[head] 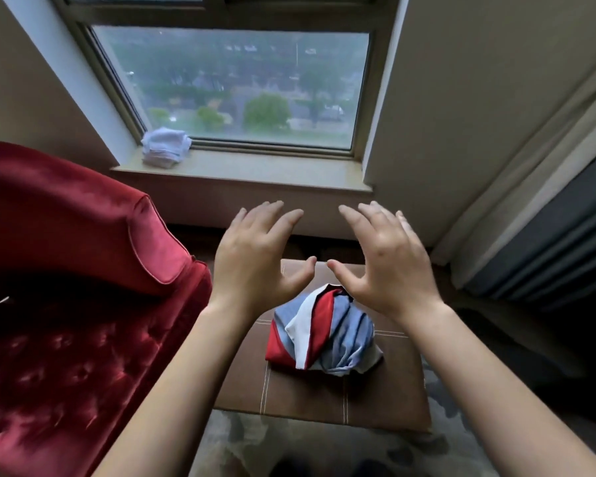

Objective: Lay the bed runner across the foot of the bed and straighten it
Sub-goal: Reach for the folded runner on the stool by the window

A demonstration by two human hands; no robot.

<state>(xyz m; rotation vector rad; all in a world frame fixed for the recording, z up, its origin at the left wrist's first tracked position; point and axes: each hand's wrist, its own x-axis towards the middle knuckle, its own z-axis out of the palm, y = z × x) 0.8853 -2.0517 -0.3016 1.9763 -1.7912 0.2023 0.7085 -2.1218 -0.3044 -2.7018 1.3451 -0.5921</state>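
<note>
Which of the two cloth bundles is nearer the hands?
The red, blue and white bundle on the brown stool; the plain white bundle sits on the windowsill.

We see from one wide head camera, looking forward and down, close over the left hand [255,266] and right hand [389,266] above a stool [375,394], facing the window [241,80] straight ahead

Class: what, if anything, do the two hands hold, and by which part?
Nothing: the left hand and right hand hover open above the bundled bed runner.
</note>
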